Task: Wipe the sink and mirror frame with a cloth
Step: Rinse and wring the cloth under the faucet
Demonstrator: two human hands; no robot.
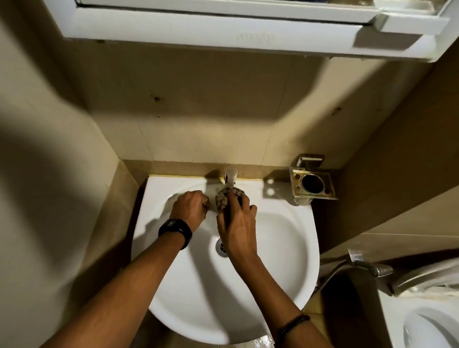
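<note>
Bunching the cloth (225, 199) in the right hand (236, 224) under the tap (230, 177) over the sink (285, 247), left hand (190, 209) fisted alongside, I'd wring it well so it won't drip on the mirror frame (206, 32).

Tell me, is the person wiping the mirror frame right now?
No, both hands are down over the sink, the right hand holding the cloth under the tap, well below the mirror frame.

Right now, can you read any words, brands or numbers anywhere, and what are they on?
Mirror frame, lower rail: embossed brand mark, too faint to read.
Wristwatch beside the left hand: face too small and dark to read.
Nothing else carries text.
</note>
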